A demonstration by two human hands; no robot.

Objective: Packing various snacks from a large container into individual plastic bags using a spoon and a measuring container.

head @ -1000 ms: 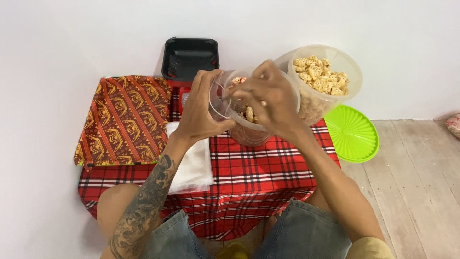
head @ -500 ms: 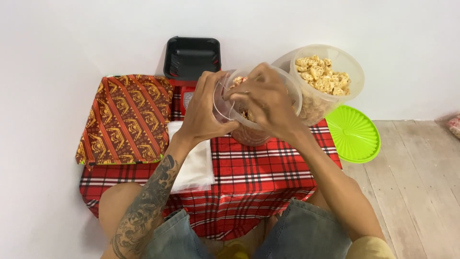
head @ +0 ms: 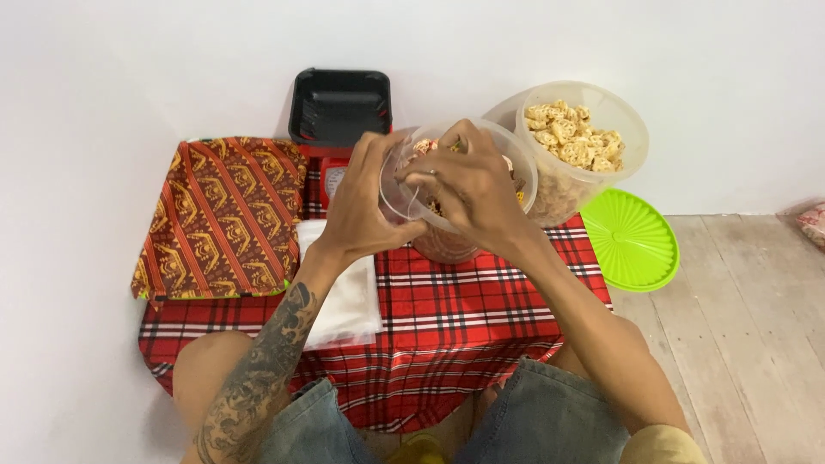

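1. Clear plastic, the small round jar (head: 460, 185) is held up above the red checked cloth (head: 447, 318) on the floor, in front of the big clear tub of pale yellow snacks (head: 576, 146).
2. Compared with a moment ago, the jar sits almost in the same place; the right hand (head: 468, 185) now lies more over the mouth of the jar, fingers bent at the rim.
3. This suggests, I think, that pieces are being arranged or pressed inside the jar, not scooped from the tub.
4. The left hand (head: 365, 202) has its grip clamped on the jar's side wall. The right hand's fingers are together near the rim; whether they pinch a piece I cannot tell.
5. The jar's long axis is tilted: its mouth points up and toward the person, its base down toward the cloth.
6. Near it lie a green round lid (head: 632, 241), a black square tray (head: 339, 107) and a folded red-orange patterned cloth (head: 219, 215).
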